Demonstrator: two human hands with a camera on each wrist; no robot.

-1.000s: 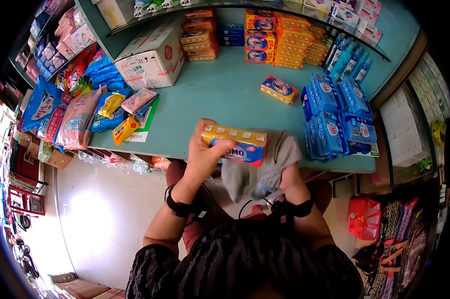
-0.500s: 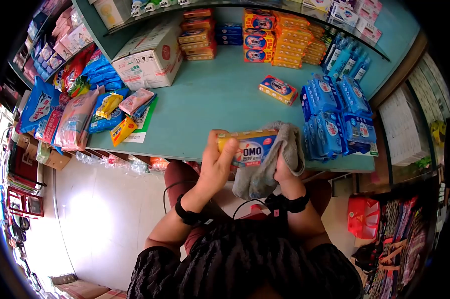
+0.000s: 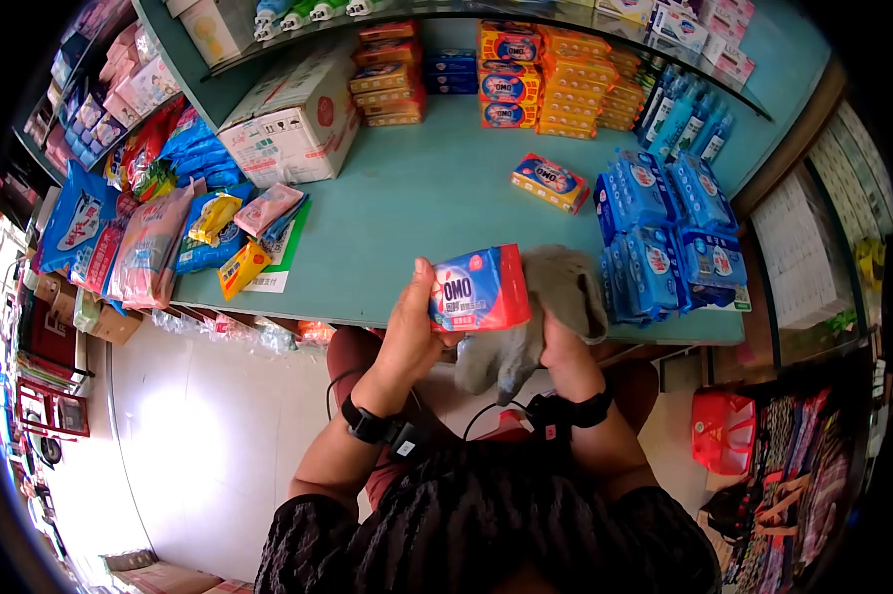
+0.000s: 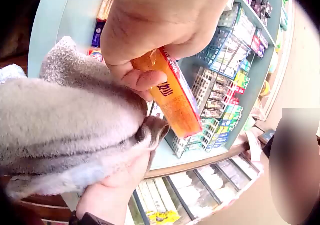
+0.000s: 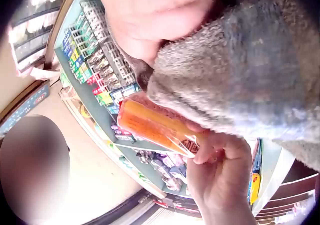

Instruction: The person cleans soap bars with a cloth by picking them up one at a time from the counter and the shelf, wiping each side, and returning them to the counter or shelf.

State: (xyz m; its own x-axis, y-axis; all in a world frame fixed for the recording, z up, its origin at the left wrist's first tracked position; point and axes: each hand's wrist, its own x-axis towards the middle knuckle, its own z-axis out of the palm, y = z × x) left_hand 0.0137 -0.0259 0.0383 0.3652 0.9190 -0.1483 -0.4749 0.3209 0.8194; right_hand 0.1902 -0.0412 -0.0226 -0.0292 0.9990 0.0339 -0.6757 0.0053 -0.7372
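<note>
The head view shows the blue OMO face of the pack (image 3: 468, 290); both wrist views show an orange side instead. The left hand (image 3: 407, 329) grips the pack near one end, the rest jutting toward the grey cloth (image 3: 496, 358) that the right hand (image 3: 563, 348) clutches.

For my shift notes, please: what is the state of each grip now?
Left grip: closed, holding the OMO pack.
Right grip: closed, holding the gray cloth.

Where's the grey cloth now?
In the head view, the cloth is in the right hand by the counter's near edge, just right of the OMO pack in the left hand.
</note>
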